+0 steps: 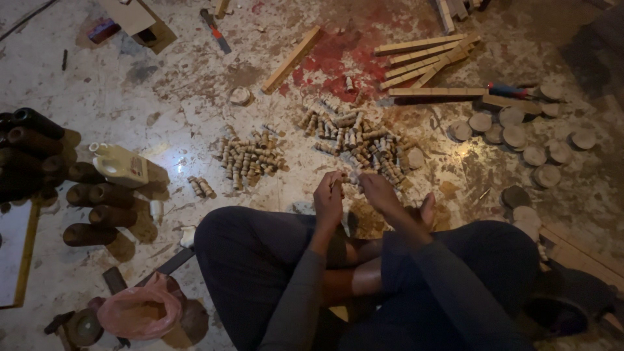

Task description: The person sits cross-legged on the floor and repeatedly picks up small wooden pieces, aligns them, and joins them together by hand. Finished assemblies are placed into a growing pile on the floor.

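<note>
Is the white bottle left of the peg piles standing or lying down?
Lying down: the white bottle rests on its side on the floor.

We count two hands, the left hand (329,195) and the right hand (377,190); two heaps of small turned wooden pegs (354,140), too many to number; about thirteen round wooden discs (513,135) at right; one white bottle (120,164); one pink bag (140,312) at lower left.

tan wooden pegs (354,140), pink bag (140,312), red-stained floor (338,62)
</note>
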Motion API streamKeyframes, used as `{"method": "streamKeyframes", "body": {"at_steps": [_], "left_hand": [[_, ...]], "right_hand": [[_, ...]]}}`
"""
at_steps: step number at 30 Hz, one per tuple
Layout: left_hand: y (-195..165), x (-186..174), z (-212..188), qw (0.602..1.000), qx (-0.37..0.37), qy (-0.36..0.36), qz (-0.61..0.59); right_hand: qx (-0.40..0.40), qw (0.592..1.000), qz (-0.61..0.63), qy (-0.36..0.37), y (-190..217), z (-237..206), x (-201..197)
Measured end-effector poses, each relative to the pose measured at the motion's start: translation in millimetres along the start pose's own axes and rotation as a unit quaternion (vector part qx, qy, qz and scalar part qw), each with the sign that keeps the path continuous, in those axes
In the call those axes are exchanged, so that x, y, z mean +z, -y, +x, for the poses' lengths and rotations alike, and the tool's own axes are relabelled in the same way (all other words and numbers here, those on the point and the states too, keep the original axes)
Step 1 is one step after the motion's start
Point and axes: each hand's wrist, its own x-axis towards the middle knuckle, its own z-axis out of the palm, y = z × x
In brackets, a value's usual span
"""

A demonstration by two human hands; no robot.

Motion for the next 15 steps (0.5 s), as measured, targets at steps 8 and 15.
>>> {"method": "streamKeyframes", "body": {"at_steps": [8,15], "left_hand": [[17.2,-1.6,6.7,0.999,-0.019,-0.040,-0.011],[8.8,-0.9,0.4,0.995,0.081,-0.052,0.039]], "right_hand": [[-0.323,0.944,-0.062,-0.023,25.8,-22.1,-3.4],[-0.229,0.967,-0.110,-0.031,15.3,-16.5,-8.4]]}}
